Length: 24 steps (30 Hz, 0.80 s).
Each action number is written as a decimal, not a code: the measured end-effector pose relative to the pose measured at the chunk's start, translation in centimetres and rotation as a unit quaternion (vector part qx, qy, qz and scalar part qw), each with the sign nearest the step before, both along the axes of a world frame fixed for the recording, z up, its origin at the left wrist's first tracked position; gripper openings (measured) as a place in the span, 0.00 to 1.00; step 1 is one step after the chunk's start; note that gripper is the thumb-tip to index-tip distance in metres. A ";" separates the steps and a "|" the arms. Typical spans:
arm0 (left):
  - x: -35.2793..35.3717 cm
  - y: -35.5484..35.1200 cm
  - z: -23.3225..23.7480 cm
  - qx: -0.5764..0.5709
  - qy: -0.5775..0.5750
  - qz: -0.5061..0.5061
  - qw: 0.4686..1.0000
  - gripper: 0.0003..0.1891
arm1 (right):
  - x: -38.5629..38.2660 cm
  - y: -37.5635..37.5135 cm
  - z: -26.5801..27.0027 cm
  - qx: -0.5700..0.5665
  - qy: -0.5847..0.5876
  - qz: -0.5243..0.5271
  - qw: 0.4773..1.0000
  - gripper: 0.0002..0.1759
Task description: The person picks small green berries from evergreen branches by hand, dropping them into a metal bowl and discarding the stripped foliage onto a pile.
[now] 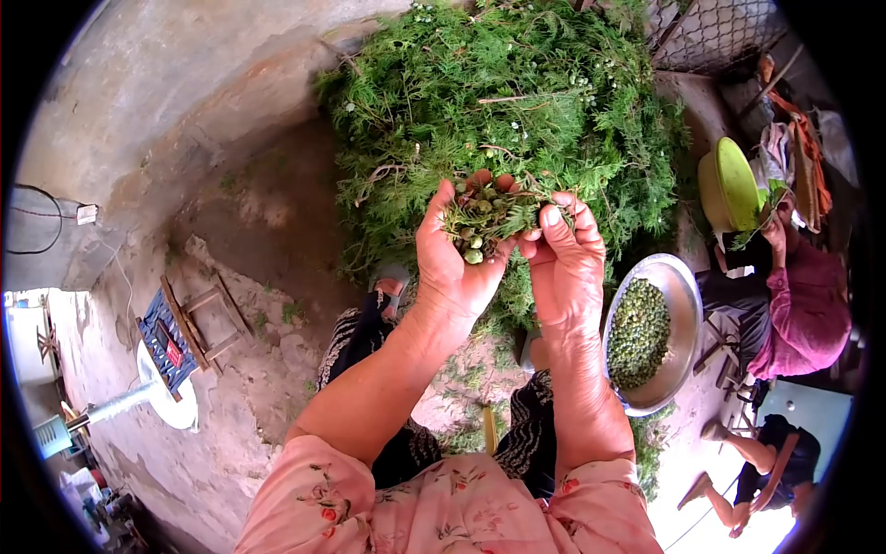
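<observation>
My left hand (450, 270) is cupped with its fingers curled round a clump of small green cones (478, 226) and bits of twig. Thumb and fingers of my right hand (568, 263) pinch a leafy green sprig (524, 217) at the clump's right side. Both hands are close together over the near edge of a large heap of feathery evergreen branches (508, 102). To the right of my right forearm, a metal basin (685, 379) holds many round green cones (639, 334).
A co-worker in a purple top (812, 309) sits at the right beside a yellow-green tub (738, 185), holding a green sprig. Another person (784, 462) sits at lower right. A small wooden stool (217, 319) and folding seat (168, 340) stand left. A concrete wall (185, 83) borders the heap.
</observation>
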State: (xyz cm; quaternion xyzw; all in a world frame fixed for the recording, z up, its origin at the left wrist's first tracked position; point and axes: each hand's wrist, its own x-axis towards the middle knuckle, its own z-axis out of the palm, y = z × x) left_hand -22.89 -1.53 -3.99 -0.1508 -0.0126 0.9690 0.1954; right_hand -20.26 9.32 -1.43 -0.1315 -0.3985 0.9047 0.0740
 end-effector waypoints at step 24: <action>-1.2 -1.0 0.7 0.059 0.009 0.038 0.998 0.17 | -0.2 2.3 -0.4 -0.142 0.006 0.042 0.989 0.10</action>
